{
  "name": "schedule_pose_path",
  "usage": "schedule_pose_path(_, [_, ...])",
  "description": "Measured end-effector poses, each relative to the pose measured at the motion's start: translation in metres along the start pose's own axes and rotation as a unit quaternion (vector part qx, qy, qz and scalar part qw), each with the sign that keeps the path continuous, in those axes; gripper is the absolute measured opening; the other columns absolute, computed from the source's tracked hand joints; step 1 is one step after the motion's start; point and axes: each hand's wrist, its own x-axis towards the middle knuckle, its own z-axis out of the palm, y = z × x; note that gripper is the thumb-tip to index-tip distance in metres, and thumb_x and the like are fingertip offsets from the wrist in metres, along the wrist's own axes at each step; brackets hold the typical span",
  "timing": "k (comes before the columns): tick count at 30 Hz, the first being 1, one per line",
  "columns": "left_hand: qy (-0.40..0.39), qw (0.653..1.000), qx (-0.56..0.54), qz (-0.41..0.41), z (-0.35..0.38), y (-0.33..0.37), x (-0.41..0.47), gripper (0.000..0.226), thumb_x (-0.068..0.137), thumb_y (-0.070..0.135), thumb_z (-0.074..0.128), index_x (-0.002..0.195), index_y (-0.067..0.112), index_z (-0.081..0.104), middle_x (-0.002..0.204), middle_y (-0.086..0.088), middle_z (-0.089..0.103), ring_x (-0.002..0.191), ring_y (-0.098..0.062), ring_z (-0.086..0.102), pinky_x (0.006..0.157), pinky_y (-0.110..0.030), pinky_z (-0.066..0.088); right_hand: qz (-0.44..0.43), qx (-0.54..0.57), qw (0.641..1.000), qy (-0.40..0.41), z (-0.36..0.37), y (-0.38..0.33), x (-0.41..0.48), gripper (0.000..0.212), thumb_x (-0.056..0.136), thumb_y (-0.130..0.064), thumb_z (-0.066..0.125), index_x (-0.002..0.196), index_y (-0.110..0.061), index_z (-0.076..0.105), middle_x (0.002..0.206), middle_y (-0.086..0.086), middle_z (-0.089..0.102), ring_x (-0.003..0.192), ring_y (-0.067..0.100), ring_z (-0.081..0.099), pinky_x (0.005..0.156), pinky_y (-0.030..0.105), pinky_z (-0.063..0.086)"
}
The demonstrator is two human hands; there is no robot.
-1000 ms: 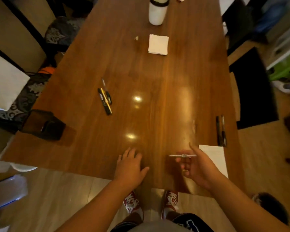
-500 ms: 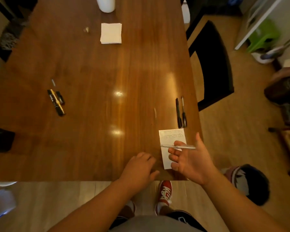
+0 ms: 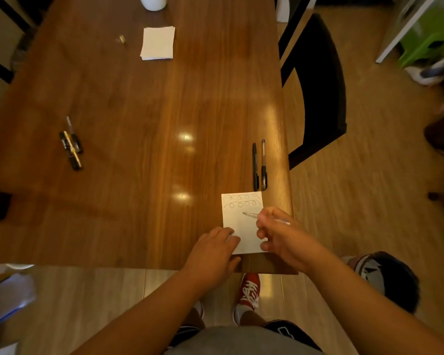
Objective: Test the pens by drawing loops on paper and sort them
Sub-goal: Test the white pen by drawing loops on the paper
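The table (image 3: 139,98) holds the paper (image 3: 237,224) at 5 o'clock. The left hand (image 3: 212,254) presses its 7 o'clock corner with near-flat fingers. The right hand (image 3: 280,237) pinches a pen (image 3: 250,215) in curled fingers, tip over the paper's middle. Two pens (image 3: 259,165) lie at its 12 o'clock.

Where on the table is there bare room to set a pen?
The table is bare in the middle, between the left pen cluster, far paper stack and two pens by the right edge. Crowded: the near right corner, with left hand, right hand, its pen and looped paper.
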Motion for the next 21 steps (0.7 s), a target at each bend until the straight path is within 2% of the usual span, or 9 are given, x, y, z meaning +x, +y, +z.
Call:
schedule_pose_path(2, [-0.003, 1.0, 0.016, -0.001, 0.003, -0.001, 0.0, 0.05, 0.095, 0.046, 0.048, 0.141, 0.028, 0.037, 0.15, 0.0, 0.036, 0.136, -0.02, 0.03, 0.11, -0.038, 0.029, -0.078, -0.161, 0.981, 0.077, 0.004, 0.003, 0.003, 0.02, 0.088, -0.042, 0.067, 0.094, -0.024, 0.06, 0.087, -0.003, 0.064, 0.07, 0.018, 0.057, 0.059, 0.022, 0.049])
schedule_pose_path(3, [-0.006, 1.0, 0.024, -0.002, 0.005, -0.002, 0.0, 0.05, 0.096, 0.046, 0.047, 0.142, 0.029, 0.035, 0.152, -0.001, 0.033, 0.138, -0.021, 0.029, 0.112, -0.038, 0.027, -0.104, -0.193, 0.97, 0.103, 0.005, 0.005, 0.005, 0.014, 0.092, -0.04, 0.061, 0.091, -0.026, 0.059, 0.08, -0.007, 0.064, 0.065, 0.016, 0.057, 0.056, 0.02, 0.049])
schedule_pose_path(6, [-0.015, 0.999, 0.043, 0.004, 0.008, -0.006, 0.001, 0.051, 0.097, 0.045, 0.045, 0.144, 0.031, 0.032, 0.154, -0.003, 0.03, 0.141, -0.025, 0.025, 0.113, -0.041, 0.024, -0.132, -0.194, 0.963, 0.135, 0.015, 0.008, 0.01, 0.017, 0.097, -0.045, 0.049, 0.096, -0.035, 0.063, 0.068, -0.006, 0.063, 0.059, 0.013, 0.056, 0.051, 0.019, 0.047])
schedule_pose_path(8, [-0.018, 0.998, 0.053, 0.016, 0.01, -0.009, 0.001, 0.051, 0.097, 0.043, 0.045, 0.145, 0.033, 0.031, 0.154, -0.005, 0.03, 0.141, -0.027, 0.024, 0.113, -0.043, 0.024, -0.143, -0.219, 0.955, 0.142, 0.021, 0.01, 0.014, 0.028, 0.093, -0.057, 0.045, 0.098, -0.039, 0.066, 0.072, -0.009, 0.066, 0.064, 0.011, 0.062, 0.057, 0.019, 0.051])
schedule_pose_path(10, [-0.014, 0.998, 0.055, 0.024, 0.011, -0.01, 0.002, 0.049, 0.098, 0.042, 0.044, 0.145, 0.032, 0.034, 0.153, -0.006, 0.031, 0.141, -0.027, 0.024, 0.113, -0.043, 0.024, -0.159, -0.238, 0.946, 0.151, 0.027, 0.013, 0.018, 0.027, 0.092, -0.057, 0.047, 0.093, -0.039, 0.067, 0.078, -0.016, 0.068, 0.075, 0.009, 0.066, 0.065, 0.02, 0.053])
schedule_pose_path(14, [-0.006, 0.998, 0.041, 0.046, 0.011, -0.01, 0.005, 0.048, 0.095, 0.043, 0.049, 0.14, 0.026, 0.043, 0.154, -0.006, 0.029, 0.143, -0.026, 0.021, 0.114, -0.042, 0.016, -0.189, -0.297, 0.922, 0.164, 0.032, 0.016, 0.028, 0.006, 0.094, -0.03, 0.063, 0.089, -0.033, 0.062, 0.089, -0.026, 0.063, 0.084, 0.005, 0.065, 0.066, 0.017, 0.053])
schedule_pose_path(18, [-0.013, 0.997, 0.036, 0.065, 0.011, -0.006, 0.008, 0.052, 0.095, 0.042, 0.049, 0.142, 0.021, 0.04, 0.152, -0.006, 0.032, 0.142, -0.025, 0.023, 0.115, -0.041, 0.018, -0.201, -0.318, 0.912, 0.161, 0.036, 0.016, 0.032, 0.014, 0.091, -0.022, 0.067, 0.086, -0.033, 0.06, 0.087, -0.026, 0.06, 0.089, -0.018, 0.055, 0.057, 0.004, 0.046])
schedule_pose_path(21, [-0.008, 0.996, 0.044, 0.076, 0.008, -0.004, 0.011, 0.051, 0.095, 0.039, 0.05, 0.142, 0.025, 0.036, 0.147, -0.006, 0.037, 0.137, -0.025, 0.029, 0.112, -0.042, 0.027, -0.193, -0.333, 0.908, 0.167, 0.038, 0.016, 0.036, 0.014, 0.09, -0.017, 0.067, 0.088, -0.03, 0.062, 0.086, -0.023, 0.061, 0.082, -0.006, 0.06, 0.054, 0.002, 0.042])
